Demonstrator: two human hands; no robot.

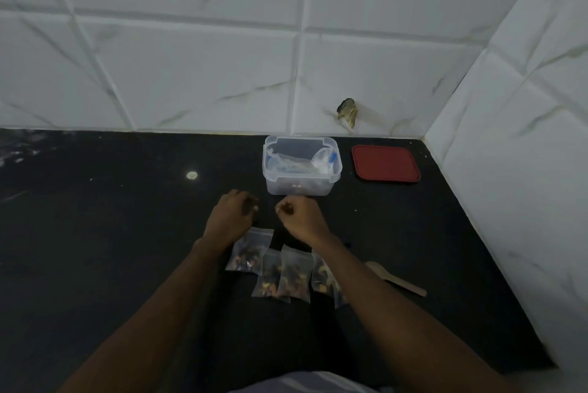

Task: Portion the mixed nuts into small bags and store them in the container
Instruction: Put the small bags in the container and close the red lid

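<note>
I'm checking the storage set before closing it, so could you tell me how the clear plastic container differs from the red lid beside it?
The clear plastic container is see-through; the red lid is opaque. The container is a deep open box with plastic bags inside; the lid lies flat, holding nothing. Both are rounded rectangles on the dark countertop, apart.

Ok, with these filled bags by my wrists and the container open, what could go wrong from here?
Your right forearm passes over the filled bags and close to the wooden spoon; pulling back could drag them about. The container already holds what look like empty bags, so filled ones may get mixed in or not fit. On the dark counter, dropped nuts would be hard to spot.
</note>
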